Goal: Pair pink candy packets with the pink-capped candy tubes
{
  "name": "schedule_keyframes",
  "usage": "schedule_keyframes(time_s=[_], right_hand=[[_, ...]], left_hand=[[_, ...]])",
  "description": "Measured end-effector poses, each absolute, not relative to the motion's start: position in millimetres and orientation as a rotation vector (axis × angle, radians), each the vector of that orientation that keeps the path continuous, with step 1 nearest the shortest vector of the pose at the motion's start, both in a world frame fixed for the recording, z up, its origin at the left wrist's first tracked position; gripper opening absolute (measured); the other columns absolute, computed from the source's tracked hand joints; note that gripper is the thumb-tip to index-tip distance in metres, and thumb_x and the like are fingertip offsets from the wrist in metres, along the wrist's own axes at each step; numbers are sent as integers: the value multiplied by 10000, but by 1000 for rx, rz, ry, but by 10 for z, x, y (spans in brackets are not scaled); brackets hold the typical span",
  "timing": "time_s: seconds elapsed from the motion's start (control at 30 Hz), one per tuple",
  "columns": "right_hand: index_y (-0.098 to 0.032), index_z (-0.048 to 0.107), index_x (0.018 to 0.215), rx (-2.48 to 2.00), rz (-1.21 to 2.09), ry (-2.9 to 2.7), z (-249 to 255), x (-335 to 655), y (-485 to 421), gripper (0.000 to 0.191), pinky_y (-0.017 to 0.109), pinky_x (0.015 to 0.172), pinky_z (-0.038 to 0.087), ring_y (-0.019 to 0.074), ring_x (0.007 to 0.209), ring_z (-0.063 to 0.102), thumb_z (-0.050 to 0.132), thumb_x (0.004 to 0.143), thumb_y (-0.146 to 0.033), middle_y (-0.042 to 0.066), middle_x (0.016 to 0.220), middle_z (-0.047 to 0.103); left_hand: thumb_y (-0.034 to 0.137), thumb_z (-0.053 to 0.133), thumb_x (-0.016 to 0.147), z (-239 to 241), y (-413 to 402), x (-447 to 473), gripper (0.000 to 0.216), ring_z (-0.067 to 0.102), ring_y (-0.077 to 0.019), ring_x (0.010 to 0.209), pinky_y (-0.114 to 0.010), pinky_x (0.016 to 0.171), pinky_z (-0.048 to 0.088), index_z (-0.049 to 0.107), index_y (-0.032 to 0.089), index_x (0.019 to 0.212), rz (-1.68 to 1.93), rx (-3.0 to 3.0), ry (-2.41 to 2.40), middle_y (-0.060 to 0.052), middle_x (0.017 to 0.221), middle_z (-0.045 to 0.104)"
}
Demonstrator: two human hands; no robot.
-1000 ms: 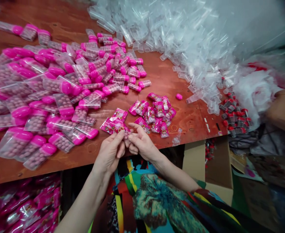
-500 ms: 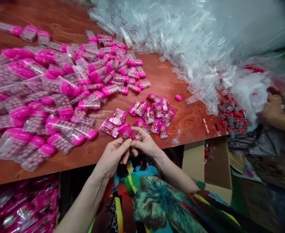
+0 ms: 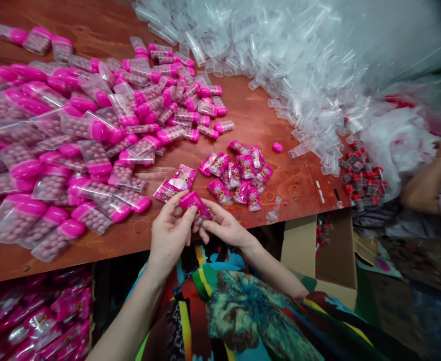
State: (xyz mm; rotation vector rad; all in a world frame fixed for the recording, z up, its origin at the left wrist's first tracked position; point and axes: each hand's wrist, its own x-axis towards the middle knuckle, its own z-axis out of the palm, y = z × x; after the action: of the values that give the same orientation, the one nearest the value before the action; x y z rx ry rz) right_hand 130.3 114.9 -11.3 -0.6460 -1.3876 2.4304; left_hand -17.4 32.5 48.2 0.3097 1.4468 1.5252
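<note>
My left hand (image 3: 170,233) and my right hand (image 3: 222,225) meet at the near edge of the wooden table (image 3: 258,120). Between their fingertips they pinch one small pink printed sachet (image 3: 193,201), tilted, just above the table edge. Two more flat sachets (image 3: 177,183) lie right behind it. A loose heap of the same pink sachets (image 3: 241,173) sits a little further back and to the right.
Many clear tubes of pink balls with pink caps (image 3: 73,140) cover the left of the table. Empty clear tubes (image 3: 280,65) are piled at the back right. Red-capped tubes (image 3: 361,180) lie at the right edge beside another person's arm (image 3: 427,180). Pink packs (image 3: 36,321) fill a bin below.
The sachet has been lifted from the pair of flat ones and turned between both hands, which drew slightly toward me. The other person's hand at the right shifted.
</note>
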Motion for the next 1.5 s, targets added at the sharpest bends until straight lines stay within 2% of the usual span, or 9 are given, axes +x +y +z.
schedule_keyframes(time_s=[0.4, 0.57, 0.67, 0.77, 0.87, 1.0, 1.2, 1.33, 1.5], right_hand=[[-219, 494, 1558, -822, 2352, -1366, -104, 1318, 1092, 741, 298, 632, 556, 146, 592, 636, 787, 970, -560, -58, 749, 653], [-234, 411, 1653, -1013, 2091, -1235, 92, 1481, 1209, 830, 286, 561, 519, 158, 551, 609, 783, 962, -505, -69, 693, 637], [-282, 175, 1745, -1049, 1879, -1164, 193, 1555, 1255, 950, 292, 576, 540, 164, 581, 628, 737, 998, -455, -59, 763, 679], [-319, 73, 1751, -1079, 1655, -1312, 162, 1564, 1166, 909, 288, 581, 539, 141, 559, 613, 662, 1061, -390, -19, 901, 748], [-304, 334, 1672, -1051, 1480, -1525, 46, 1482, 1027, 605, 277, 570, 516, 118, 524, 571, 570, 1117, -350, -2, 910, 744], [-257, 628, 1391, -886, 1404, -1784, -9, 1213, 1052, 296, 291, 575, 535, 122, 553, 585, 488, 1141, -333, 45, 986, 731], [-177, 667, 1392, -845, 1023, -2313, 153, 692, 1407, 376, 454, 1093, 563, 292, 1228, 679, 420, 1109, -197, 174, 1313, 676], [-129, 610, 1486, -1271, 771, -2769, 301, 496, 1423, 389, 410, 894, 621, 304, 1085, 728, 482, 1133, -232, 208, 1465, 578], [-157, 679, 1321, -1272, 677, -2938, 402, 490, 1455, 269, 346, 828, 579, 271, 1040, 725, 495, 1158, -268, 145, 1320, 642]], left_hand=[[435, 908, 785, 500, 384, -61, 681, 497, -96, 335, -208, 361, 354, 636, 190, 1359, 1533, 224, 1416, 96, 595, 606], [430, 765, 938, 526, 636, 113, 816, 558, -132, 397, -222, 398, 390, 418, 199, 1639, 1440, 415, 1258, 50, 666, 675], [398, 727, 981, 544, 700, 121, 814, 736, -199, 676, -288, 624, 564, 374, 246, 1699, 1424, 685, 1418, -96, 1054, 812], [367, 691, 1003, 481, 644, -65, 506, 744, -349, 1145, -480, 1037, 546, 676, 227, 1489, 1340, 1062, 1905, -174, 1332, 773], [331, 662, 1007, 312, 584, -347, 367, 534, -458, 1472, -641, 1230, 325, 778, 214, 1336, 1170, 1397, 2263, -186, 1574, 634], [293, 621, 1027, 46, 557, -569, 322, 472, -478, 1533, -700, 1224, 273, 781, 229, 1299, 970, 1611, 2256, -178, 1581, 628], [290, 620, 1055, -135, 331, -417, 304, 539, -481, 1488, -681, 1187, 350, 775, 234, 1311, 968, 1691, 2301, -167, 1548, 657], [253, 563, 1089, -116, 148, -273, 345, 561, -439, 1482, -623, 1183, 394, 738, 188, 1379, 814, 1803, 2395, -156, 1535, 667], [269, 575, 1087, -135, 68, -318, 432, 527, -385, 1528, -572, 1218, 396, 616, 109, 1486, 829, 1921, 2342, -236, 1620, 565]])
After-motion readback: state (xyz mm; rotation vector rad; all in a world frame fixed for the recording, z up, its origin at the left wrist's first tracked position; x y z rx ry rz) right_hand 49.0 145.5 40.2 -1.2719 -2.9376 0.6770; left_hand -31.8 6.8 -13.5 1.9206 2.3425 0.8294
